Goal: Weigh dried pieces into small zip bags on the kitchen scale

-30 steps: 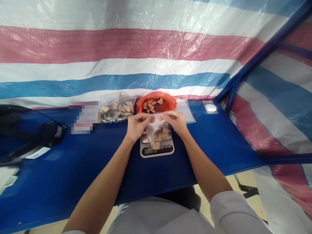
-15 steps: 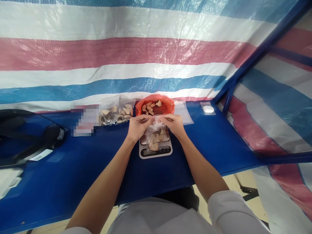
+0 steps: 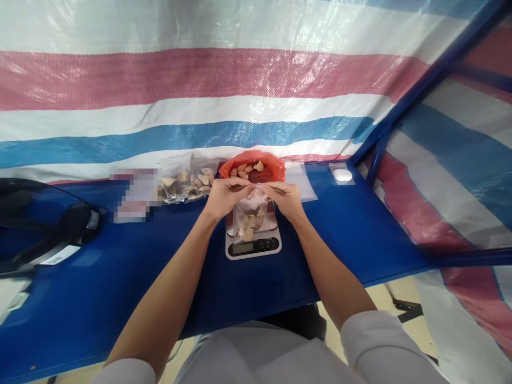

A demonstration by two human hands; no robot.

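Between both hands hangs a clear plastic bag (image 3: 250, 218) with several pale, dried-looking slices in it. My left hand (image 3: 228, 198) pinches the left side of its top edge, and my right hand (image 3: 284, 198) pinches the right side. Below the bag is a white kitchen scale (image 3: 276, 241) with a dark display strip; whether the bag touches it I cannot tell. Just behind my fingers stands a container lined with a red bag (image 3: 236, 159), holding more of the slices (image 3: 243, 172).
Two filled clear bags (image 3: 176, 184) lie left of the red bag. Flat clear bags (image 3: 302, 181) lie at its right, and a white oval object (image 3: 342, 176) sits farther right. A black headset-like object (image 3: 80, 229) is on the blue table (image 3: 352, 234) at left. Striped sheeting (image 3: 200, 80) hangs behind.
The bag has shifted slightly up and left over the scale, uncovering more of its display strip and buttons. Both hands keep their pinch on the bag's top. The camera view has moved a little.
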